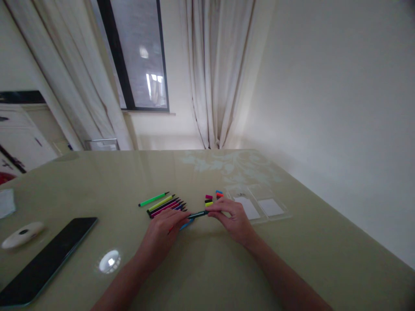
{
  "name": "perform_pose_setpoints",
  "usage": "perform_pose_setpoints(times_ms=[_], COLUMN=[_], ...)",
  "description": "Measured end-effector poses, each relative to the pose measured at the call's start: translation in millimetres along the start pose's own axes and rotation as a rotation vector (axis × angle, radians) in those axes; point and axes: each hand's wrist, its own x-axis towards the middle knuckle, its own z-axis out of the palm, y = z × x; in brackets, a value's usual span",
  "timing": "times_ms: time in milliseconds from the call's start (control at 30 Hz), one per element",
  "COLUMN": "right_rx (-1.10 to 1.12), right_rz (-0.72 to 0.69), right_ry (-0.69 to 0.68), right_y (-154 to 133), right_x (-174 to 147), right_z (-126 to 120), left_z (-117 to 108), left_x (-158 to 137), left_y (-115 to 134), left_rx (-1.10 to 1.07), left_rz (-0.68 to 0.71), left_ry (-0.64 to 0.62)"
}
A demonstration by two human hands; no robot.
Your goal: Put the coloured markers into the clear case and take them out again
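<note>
Between my hands a dark green felt-tip marker (197,214) is held almost level above the table. My left hand (164,226) is closed around its left part, and the fingertips of my right hand (234,218) pinch its right end. Whether a cap sits in that pinch is hidden. Several uncapped markers, among them a green marker (153,199) and a yellow-green one (162,203), lie side by side just beyond my left hand. A blue marker (187,224) shows partly beneath the held one. Loose caps, including a pink cap (209,197) and a blue cap (219,191), lie beyond my right hand.
A clear open plastic case (282,212) with white paper inside lies right of my right hand. At the left are a black tablet (48,263), a white oval object (22,235) and a pale packet (7,203). A wall runs along the table's right edge.
</note>
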Motion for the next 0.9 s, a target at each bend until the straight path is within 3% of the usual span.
perform_pose_setpoints(times_ms=[900], right_rx=[0.013], right_rz=[0.000], right_ry=[-0.022], right_y=[0.9], right_x=[-0.4], right_z=[-2.3], left_z=[3.1], left_x=[-2.5], left_y=[0.2], left_rx=[-0.067], left_rz=[-0.030], left_ry=[-0.005])
